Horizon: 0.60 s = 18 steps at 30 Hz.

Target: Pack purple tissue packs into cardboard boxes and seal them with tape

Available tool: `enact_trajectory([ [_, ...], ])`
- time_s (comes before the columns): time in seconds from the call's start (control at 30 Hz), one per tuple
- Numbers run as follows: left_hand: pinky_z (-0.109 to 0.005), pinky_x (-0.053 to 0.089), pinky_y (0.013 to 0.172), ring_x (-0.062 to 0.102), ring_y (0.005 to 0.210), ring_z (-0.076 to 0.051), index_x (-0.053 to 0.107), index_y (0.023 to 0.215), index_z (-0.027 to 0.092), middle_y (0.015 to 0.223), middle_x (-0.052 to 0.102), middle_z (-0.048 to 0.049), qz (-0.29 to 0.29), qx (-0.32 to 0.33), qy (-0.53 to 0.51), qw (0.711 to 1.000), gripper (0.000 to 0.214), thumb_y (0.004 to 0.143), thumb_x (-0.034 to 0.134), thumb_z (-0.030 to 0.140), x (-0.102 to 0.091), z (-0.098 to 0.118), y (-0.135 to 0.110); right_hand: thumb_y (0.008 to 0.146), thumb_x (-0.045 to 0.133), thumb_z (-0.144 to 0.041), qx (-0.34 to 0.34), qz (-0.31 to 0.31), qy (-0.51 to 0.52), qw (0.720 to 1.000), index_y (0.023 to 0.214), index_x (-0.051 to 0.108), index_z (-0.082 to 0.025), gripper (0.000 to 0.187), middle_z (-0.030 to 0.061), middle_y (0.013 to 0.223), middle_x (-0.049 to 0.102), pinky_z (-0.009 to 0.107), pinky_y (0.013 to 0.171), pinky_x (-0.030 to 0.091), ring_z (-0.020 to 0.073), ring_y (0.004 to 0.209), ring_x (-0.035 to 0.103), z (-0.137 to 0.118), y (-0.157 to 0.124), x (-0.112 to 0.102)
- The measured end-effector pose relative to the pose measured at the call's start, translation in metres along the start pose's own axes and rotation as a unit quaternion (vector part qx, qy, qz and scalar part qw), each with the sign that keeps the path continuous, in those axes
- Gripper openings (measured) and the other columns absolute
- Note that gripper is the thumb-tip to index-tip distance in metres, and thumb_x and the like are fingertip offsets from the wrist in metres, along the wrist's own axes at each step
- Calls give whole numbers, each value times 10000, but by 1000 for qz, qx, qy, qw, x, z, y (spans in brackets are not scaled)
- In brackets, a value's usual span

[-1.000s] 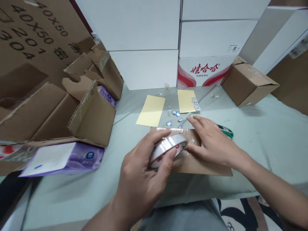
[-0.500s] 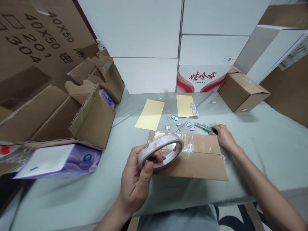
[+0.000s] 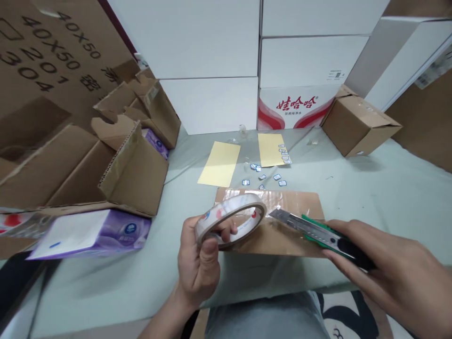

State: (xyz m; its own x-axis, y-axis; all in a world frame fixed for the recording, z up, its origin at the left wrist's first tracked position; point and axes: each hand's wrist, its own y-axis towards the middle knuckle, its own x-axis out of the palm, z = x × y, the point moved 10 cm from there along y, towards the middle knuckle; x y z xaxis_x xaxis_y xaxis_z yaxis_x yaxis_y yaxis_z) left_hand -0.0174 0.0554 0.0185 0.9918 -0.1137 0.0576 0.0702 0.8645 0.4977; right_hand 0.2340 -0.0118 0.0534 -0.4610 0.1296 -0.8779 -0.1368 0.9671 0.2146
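Note:
My left hand (image 3: pixel 199 261) is closed on a roll of clear tape (image 3: pixel 226 211), thumb outside and fingers through the ring. In my right hand (image 3: pixel 391 268) is a green and black utility knife (image 3: pixel 321 233), its blade out and pointing left toward the roll, a short gap between them. Beneath both lies a flat cardboard box (image 3: pixel 296 205) with shiny tape across its top. Just beyond it are several small blue-edged labels (image 3: pixel 277 177) and two yellow sheets, one bare sheet (image 3: pixel 221 165) and one sheet with labels (image 3: pixel 270 149) along its right edge.
Open cardboard boxes (image 3: pixel 134 174) and a purple tissue pack (image 3: pixel 120 235) stand at the left. White cartons (image 3: pixel 208 103) form a wall at the back. A small brown box (image 3: pixel 360 122) sits at the back right of the cloth-covered table (image 3: pixel 370 197).
My right hand has picked the utility knife up from beyond the flat box and brought it nearer, over the box. My left hand still holds the tape, shifted slightly left in view.

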Motion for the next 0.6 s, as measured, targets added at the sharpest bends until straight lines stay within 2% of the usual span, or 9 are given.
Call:
enact_trajectory([
  [0.1,-282,549,595,657,752,-188,503,1024,218,787,596,-15,-4,-7,-3,1000,181,1008,460,394,-1,-2,-2,956,512,-439,-39,-27,-45,998,1110,637,-290,248,35,774,722,309,422,437,211,503,645,-18,11,19],
  [0.23,-311,552,656,654,772,-187,499,1017,219,784,598,-7,-5,4,3,1000,180,1013,457,394,0,-2,-4,984,440,-370,-92,-7,-118,989,1067,585,-239,213,31,729,690,314,353,369,203,410,607,-42,18,32],
  [0.3,-311,542,674,644,757,-178,496,965,219,746,578,8,22,-2,5,1000,206,1006,476,420,-2,-1,-2,986,428,-336,-107,0,-137,985,966,562,-233,170,13,663,652,316,327,339,198,368,583,-51,13,36],
  [0.37,-317,539,679,619,698,-165,495,900,220,691,542,27,72,-26,-26,997,261,987,502,466,-10,-2,3,981,459,-328,-109,-25,-110,988,893,533,-247,141,-11,629,628,299,339,362,185,390,602,-53,6,38],
  [0.43,-309,531,651,592,637,-158,502,845,223,630,511,39,131,-54,-81,987,282,964,540,476,-27,-6,10,975,506,-357,-84,-39,-59,994,947,547,-255,114,-27,651,639,271,374,396,161,430,615,-39,3,33],
  [0.47,-300,522,626,581,613,-155,511,834,225,607,502,41,165,-67,-104,979,274,954,557,467,-40,-9,14,969,525,-384,-59,-21,-45,997,1001,562,-259,135,-25,682,651,265,404,415,154,456,616,-25,5,25],
  [0.53,-282,494,573,560,571,-150,535,841,226,581,494,40,229,-103,-98,963,258,925,579,466,-73,-21,19,952,544,-448,6,67,-52,996,1053,590,-256,222,8,767,669,287,508,463,176,556,633,16,16,3],
  [0.6,-270,458,519,521,515,-135,549,873,221,586,492,45,259,-174,-30,950,296,860,600,512,-108,-43,21,931,539,-492,71,147,-86,983,1010,619,-235,281,66,892,679,353,670,498,241,752,660,66,29,-8],
])
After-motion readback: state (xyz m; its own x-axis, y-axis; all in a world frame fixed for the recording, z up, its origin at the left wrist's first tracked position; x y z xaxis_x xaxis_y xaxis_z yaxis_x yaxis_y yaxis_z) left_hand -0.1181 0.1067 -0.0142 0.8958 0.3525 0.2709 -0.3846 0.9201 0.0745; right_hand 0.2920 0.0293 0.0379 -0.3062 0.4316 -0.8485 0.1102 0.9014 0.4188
